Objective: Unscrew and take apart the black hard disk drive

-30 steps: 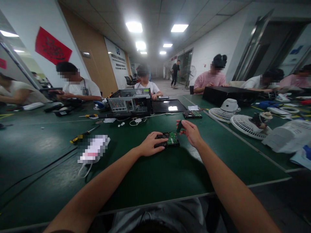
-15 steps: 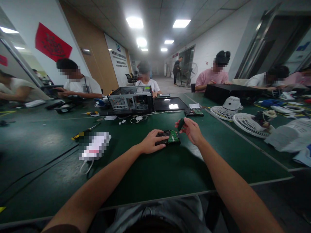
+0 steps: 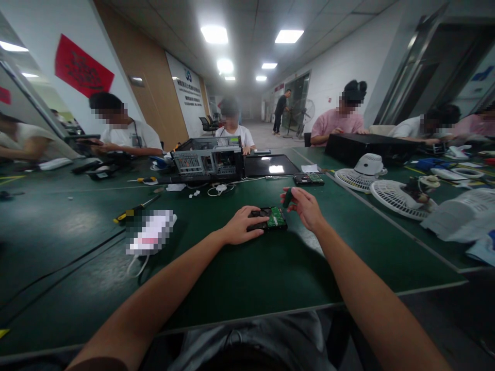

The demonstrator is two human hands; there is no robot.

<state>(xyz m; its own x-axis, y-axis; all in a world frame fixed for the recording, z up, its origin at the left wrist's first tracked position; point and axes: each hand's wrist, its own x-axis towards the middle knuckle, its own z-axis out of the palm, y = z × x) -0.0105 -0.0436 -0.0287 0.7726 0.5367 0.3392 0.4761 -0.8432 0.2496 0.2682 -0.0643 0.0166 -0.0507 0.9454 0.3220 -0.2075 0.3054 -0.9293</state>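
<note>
Pinched a rounded green object point(image 3: 287, 198) in the curled right hand point(image 3: 307, 208) and spread the left hand point(image 3: 240, 228) over the flat hard drive point(image 3: 277, 218) just leftward, with smooth tabletop point(image 3: 251, 278) nearward to a pale edge point(image 3: 398, 293).

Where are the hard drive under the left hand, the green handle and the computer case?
Hard drive point(image 3: 275, 216): head view, green circuit board.
Green handle point(image 3: 287, 198): head view, visible middle.
Computer case point(image 3: 196, 165): head view, metal side.

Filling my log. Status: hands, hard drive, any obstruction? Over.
Left hand on hard drive, partly covering it. Right hand holding dark green handle. Drive flat on tabletop.
</note>
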